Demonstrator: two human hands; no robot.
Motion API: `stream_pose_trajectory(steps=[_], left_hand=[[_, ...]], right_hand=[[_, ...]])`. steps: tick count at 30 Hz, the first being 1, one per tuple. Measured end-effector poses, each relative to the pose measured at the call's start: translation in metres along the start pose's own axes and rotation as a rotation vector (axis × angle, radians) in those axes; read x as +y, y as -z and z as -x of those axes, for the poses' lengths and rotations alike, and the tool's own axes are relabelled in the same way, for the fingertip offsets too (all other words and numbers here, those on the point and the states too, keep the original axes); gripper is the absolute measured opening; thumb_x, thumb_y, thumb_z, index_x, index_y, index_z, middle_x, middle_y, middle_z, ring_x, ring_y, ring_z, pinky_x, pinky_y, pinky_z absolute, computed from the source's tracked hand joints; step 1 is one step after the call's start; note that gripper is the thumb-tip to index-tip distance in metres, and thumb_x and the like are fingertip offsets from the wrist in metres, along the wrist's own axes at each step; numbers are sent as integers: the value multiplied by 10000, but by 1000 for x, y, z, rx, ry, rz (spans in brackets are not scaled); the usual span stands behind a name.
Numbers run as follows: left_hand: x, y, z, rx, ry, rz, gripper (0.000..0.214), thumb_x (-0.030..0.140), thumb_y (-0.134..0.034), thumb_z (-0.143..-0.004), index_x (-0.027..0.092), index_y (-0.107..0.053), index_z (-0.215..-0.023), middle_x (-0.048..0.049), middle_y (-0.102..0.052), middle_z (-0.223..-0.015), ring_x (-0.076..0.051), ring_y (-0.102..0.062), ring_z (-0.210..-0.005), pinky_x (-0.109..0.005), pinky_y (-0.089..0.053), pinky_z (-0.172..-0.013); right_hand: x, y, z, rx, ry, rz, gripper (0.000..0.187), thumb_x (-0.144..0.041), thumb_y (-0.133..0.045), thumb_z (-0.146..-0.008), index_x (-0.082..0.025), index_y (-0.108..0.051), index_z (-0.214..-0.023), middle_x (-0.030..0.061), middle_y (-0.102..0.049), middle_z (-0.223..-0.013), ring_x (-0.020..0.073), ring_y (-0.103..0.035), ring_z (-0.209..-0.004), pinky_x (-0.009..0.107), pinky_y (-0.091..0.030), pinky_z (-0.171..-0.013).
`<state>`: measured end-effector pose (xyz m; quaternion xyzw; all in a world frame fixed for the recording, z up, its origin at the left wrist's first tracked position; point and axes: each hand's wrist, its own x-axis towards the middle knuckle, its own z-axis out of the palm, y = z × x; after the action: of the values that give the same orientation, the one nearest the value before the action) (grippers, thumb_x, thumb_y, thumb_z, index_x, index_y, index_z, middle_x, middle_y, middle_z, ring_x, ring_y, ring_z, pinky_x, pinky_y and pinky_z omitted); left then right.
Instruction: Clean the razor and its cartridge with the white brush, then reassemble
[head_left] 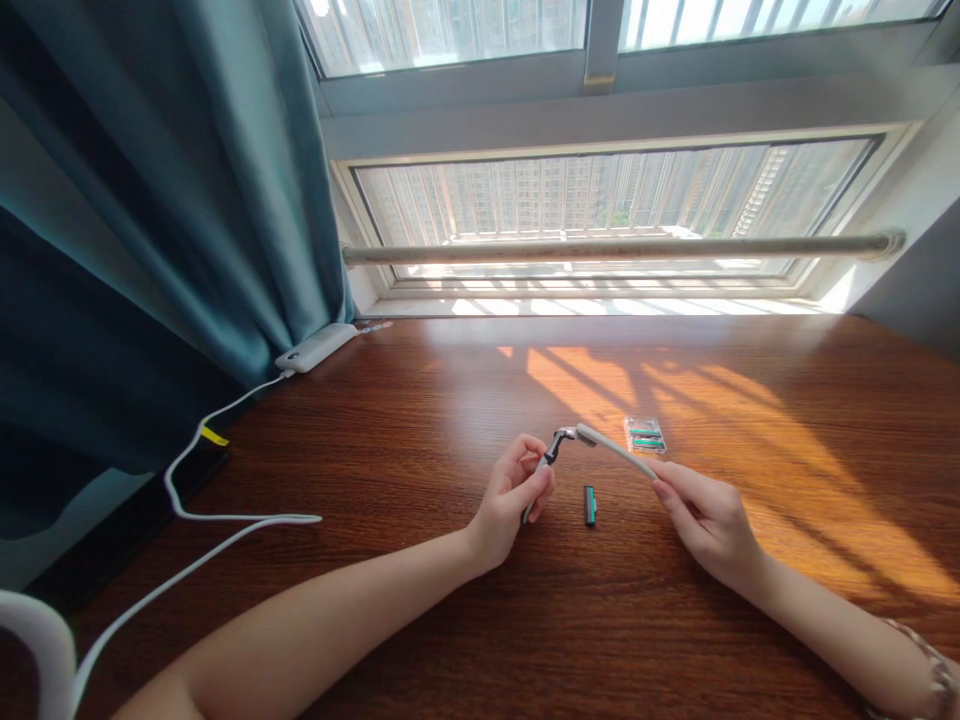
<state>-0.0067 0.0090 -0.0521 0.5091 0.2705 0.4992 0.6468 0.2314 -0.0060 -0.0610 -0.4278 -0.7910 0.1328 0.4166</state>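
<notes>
My left hand [517, 492] is closed around the handle of a razor [553, 448], its head end pointing up and to the right. Between thumb and fingers my right hand [709, 510] pinches a pale toothbrush [619, 450]. The brush's head meets the razor's bare head end, where no blade cartridge shows. On the table below them lies a loose razor cartridge [590, 506], black and green. Just beyond the toothbrush sits a clear plastic case [644, 435] with green-striped cartridges inside.
The brown wooden table [420, 400] runs back to a window [615, 200] crossed by a horizontal rail [622, 249]. At the left, a white power strip [316, 348] rests against a blue curtain [187, 180]. Its white cable [225, 517] loops over the table's left side.
</notes>
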Motion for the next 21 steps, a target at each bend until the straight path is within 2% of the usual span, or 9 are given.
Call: stream_pose_trajectory(steps=[10,21], left_hand=[[2,-1,0,14,19,2,148,283,-492,-836,183,-384,-847,72,-376,-534,-41,-285,-403,-155,-203,-356],[4,0,-2,-25,43,46,136,296,-457,-848,172,-402,-839,74,-381,-489,-37,-279,-338,-164,-167,-330]], right_hand=[[1,0,-1,23,-50,55,284,-217,-448,-867,-205,-581,-1117,52,-662,-951,182,-621,-885,246,-494,-731],[-1,0,-2,42,-81,46,282,-219,-458,-863,-201,-577,-1117,59,-643,-1032,183,-617,-896,255,-487,-750]])
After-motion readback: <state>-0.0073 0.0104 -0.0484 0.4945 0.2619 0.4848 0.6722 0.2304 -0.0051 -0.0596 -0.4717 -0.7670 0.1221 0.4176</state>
